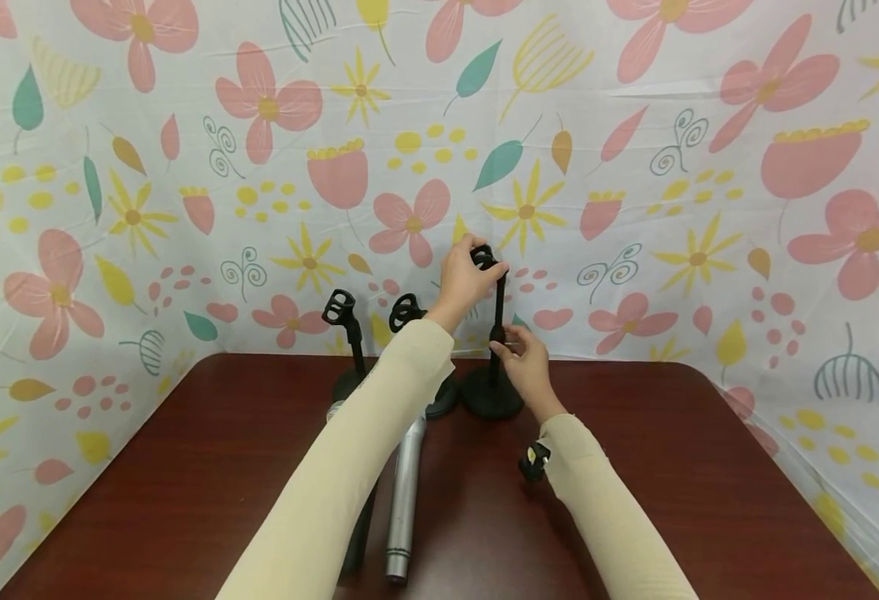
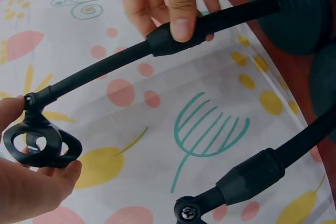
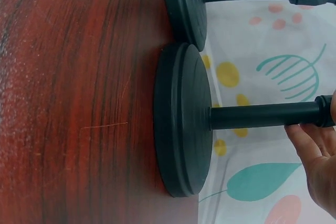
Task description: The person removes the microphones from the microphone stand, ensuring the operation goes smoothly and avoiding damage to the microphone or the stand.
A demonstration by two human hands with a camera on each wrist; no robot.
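A black desktop microphone stand (image 1: 499,300) stands upright on its round base (image 3: 184,124) near the back of the table. At its top, my left hand (image 1: 465,279) pinches the ring-shaped microphone clip (image 2: 39,142) between thumb and fingers. Lower on the same pole, my right hand (image 1: 526,367) grips the thick collar (image 2: 176,38), thumb on one side and fingers on the other. Only part of the right hand shows in the right wrist view, at its right edge.
Two similar stands are to the left, one with its clip (image 1: 340,308) raised, the other (image 1: 407,310) partly behind my left arm. A silver microphone (image 1: 405,500) lies on the table (image 1: 634,467), beside a darker one (image 1: 360,533) mostly hidden by my sleeve. Flowered cloth (image 1: 409,125) hangs behind.
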